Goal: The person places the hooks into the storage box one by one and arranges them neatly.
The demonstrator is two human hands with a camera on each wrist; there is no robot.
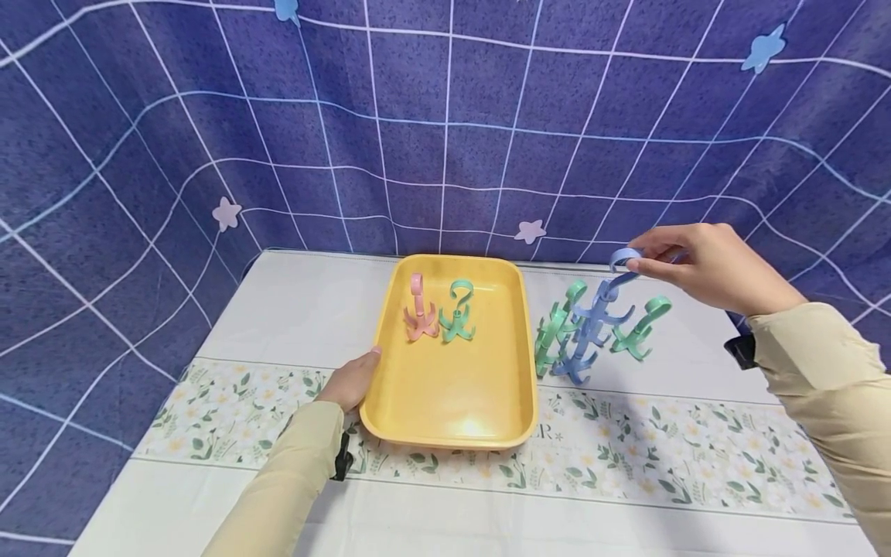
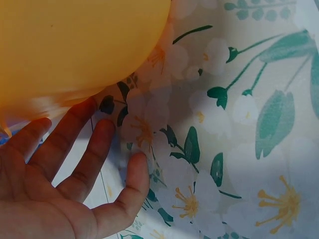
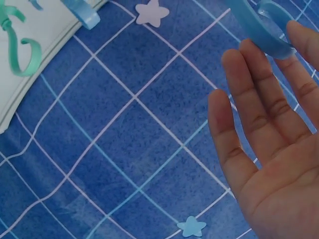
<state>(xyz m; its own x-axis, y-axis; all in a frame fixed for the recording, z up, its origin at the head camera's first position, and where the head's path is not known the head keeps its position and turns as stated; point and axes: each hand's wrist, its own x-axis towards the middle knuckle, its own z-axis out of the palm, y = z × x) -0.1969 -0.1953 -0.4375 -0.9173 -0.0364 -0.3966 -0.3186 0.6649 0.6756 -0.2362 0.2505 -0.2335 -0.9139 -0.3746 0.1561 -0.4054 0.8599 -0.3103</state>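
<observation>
Thumb and fingers of my right hand [image 1: 703, 259] pinch the curved top of a blue rotating hook hanger [image 1: 600, 309]. In the right wrist view its blue curve [image 3: 264, 37] lies at the fingertips. The hanger's prongs overlap another blue hook hanger [image 1: 576, 363] below. Green hook hangers stand beside it on the left [image 1: 550, 340] and right [image 1: 633, 338]. My left hand [image 1: 351, 381] is at the left side of a yellow tray [image 1: 452, 402]; its loosely extended fingers [image 2: 82, 164] reach the tray's underside. Inside the tray are a pink hook hanger [image 1: 421, 319] and a green hook hanger [image 1: 457, 321].
A white tablecloth with a floral band [image 1: 633, 441] covers the table. Behind it hangs a blue curtain [image 1: 418, 147] with a grid pattern and stars. The tray's raised rim stands between the left hand and the hangers on the right.
</observation>
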